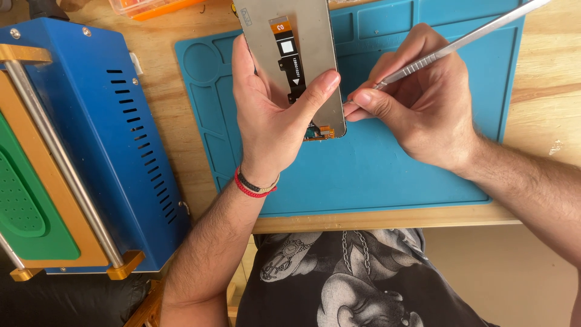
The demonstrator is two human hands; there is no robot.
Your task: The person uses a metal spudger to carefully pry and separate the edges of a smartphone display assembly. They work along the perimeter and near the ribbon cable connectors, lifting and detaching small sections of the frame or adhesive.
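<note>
Left hand (pixel 269 115) clamps phone display panel (pixel 305 54) back-side up above blue mat (pixel 375 175); right hand (pixel 417 106) pinches metal blade tool (pixel 460 42), tip at panel's right edge near bottom; judged early: panel intact, flex cable (pixel 290 60) attached.

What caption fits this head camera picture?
Left hand holds a phone screen panel while the right hand works a metal tool at its edge.

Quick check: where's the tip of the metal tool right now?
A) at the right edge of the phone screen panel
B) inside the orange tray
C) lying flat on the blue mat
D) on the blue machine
A: the right hand holds the metal tool with its tip at the right edge of the phone screen panel, which the left hand holds above the blue mat.
</note>
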